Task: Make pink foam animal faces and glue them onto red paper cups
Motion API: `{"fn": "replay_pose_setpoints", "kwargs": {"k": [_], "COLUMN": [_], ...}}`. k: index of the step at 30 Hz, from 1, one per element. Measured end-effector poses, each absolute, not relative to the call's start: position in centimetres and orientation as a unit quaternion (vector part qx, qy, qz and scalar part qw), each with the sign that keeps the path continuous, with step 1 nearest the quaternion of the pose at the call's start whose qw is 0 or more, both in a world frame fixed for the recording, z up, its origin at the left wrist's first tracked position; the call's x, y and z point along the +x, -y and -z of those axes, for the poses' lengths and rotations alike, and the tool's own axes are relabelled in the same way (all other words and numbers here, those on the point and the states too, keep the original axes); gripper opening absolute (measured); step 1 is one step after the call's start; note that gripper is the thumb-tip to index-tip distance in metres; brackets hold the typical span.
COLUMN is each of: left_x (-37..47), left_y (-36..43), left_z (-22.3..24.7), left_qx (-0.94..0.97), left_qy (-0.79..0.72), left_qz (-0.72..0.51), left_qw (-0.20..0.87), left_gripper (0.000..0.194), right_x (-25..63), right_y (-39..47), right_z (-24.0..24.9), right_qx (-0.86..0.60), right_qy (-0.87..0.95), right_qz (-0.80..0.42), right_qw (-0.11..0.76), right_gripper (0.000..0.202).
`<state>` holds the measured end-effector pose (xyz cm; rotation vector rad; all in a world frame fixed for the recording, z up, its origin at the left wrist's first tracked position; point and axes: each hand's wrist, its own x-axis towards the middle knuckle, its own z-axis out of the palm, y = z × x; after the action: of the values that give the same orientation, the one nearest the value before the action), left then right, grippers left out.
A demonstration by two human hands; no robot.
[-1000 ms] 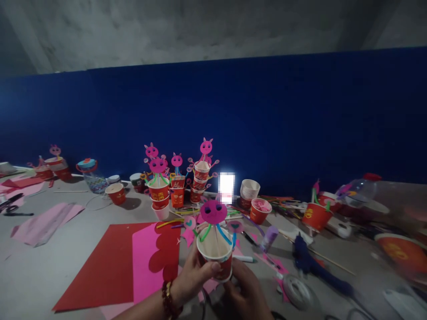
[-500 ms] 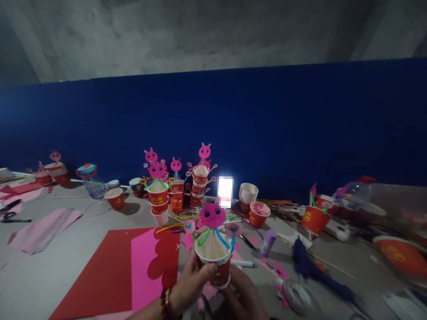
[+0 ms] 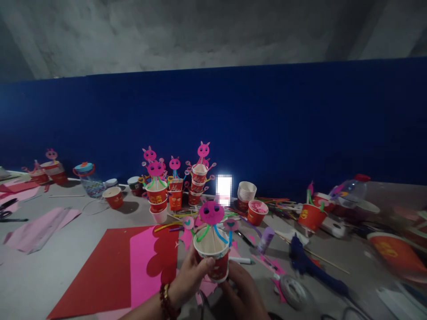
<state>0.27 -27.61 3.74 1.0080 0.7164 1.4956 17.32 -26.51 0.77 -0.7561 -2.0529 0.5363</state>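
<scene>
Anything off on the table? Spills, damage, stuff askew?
No spill or damage I can make out. Pink scraps lie strewn near the tape roll, so it looks untidy. The red cup right of the glue gun's tip seems to lean; may be lens distortion.

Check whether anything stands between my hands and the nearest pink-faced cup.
Nothing visible does. The left hand holds the pink-faced cup, and the right hand is close by its base with no object showing between; whether those fingers touch it is unclear.
</scene>
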Motion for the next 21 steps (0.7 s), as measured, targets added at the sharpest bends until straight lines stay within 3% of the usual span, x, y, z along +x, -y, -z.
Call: {"fn": "replay_pose_setpoints", "kwargs": {"k": [6,11,16,21], "left_x": [0.5,0.9,1.2,1.1], "left_y": [27.8,28.3,28.0,27.8], "left_z": [-4.3,-3.3,-2.5,-2.4], "left_qx": [0.458,0.482,0.462,0.446], "left_qy": [-0.302,-0.302,-0.352,-0.368], "left_qz": [-0.607,-0.56,-0.59,-0.601], "left_qw": [0.574,0.602,0.561,0.552], "left_gripper": [0.074,0.06,0.057,0.05], "right_x": [17.3,17.3,16.7,16.4], "right_y": [26.4,26.5,26.9,27.0], "right_z": [-0.9,-1.2,-1.5,-1.0], "right_qx": [-0.303,-0.308,-0.32,-0.34], "right_qy": [0.812,0.793,0.739,0.734], "right_qz": [-0.229,-0.274,-0.381,-0.388], "right_qw": [0.443,0.448,0.455,0.441], "right_gripper": [0.028,0.032,0.035,0.033]}}
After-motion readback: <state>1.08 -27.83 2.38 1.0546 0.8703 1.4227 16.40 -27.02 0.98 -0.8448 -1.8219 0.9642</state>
